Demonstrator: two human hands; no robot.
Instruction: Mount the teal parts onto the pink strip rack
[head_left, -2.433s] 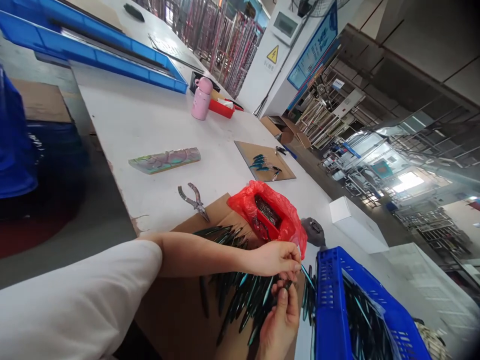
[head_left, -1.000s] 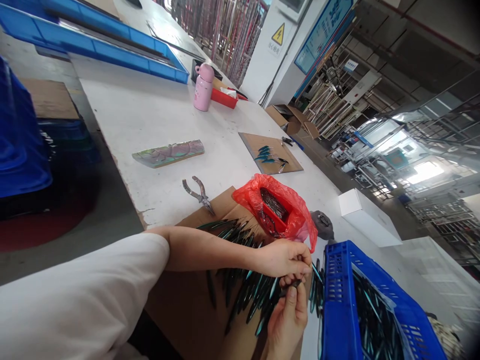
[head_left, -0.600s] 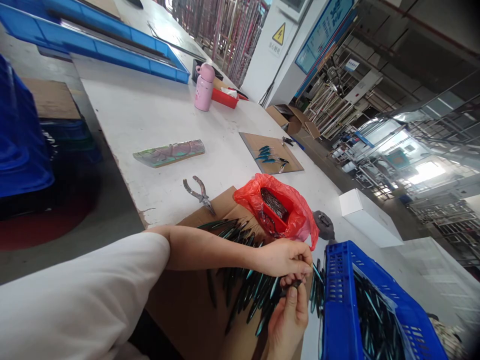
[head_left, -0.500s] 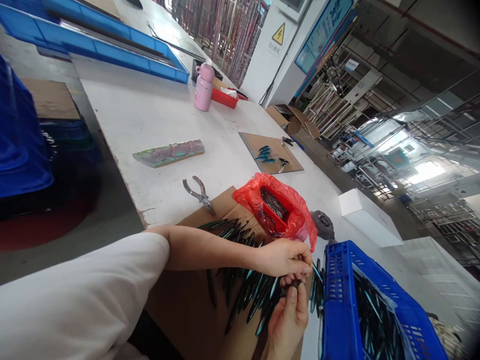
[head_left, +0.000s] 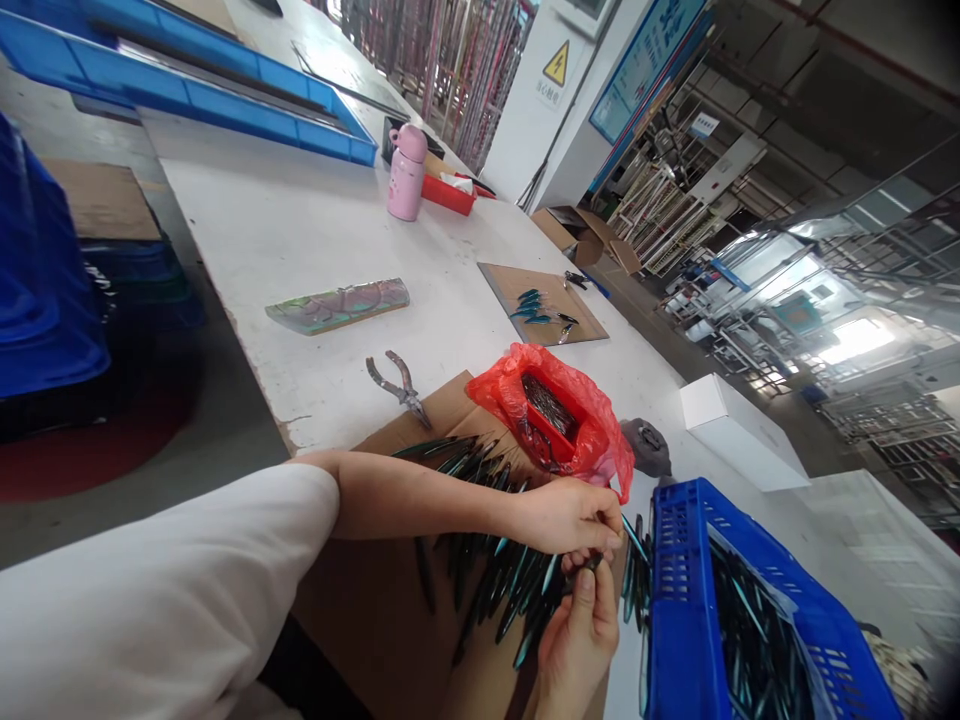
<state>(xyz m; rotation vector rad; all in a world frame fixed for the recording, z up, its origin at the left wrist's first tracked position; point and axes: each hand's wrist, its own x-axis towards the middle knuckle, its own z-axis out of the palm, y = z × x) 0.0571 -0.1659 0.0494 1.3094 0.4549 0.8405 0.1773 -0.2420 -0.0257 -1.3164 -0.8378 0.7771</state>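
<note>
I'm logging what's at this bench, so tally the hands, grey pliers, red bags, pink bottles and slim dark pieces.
Hands: 2 (left hand, right hand)
Grey pliers: 1
Red bag: 1
Pink bottle: 1
Slim dark pieces: many, overlapping and partly hidden; no exact count possible
Total, without the slim dark pieces: 5

Soft light covers the white table [head_left: 315, 240], a far patch [head_left: 853, 341] glares, and the ceiling [head_left: 832, 90] is dim.
</note>
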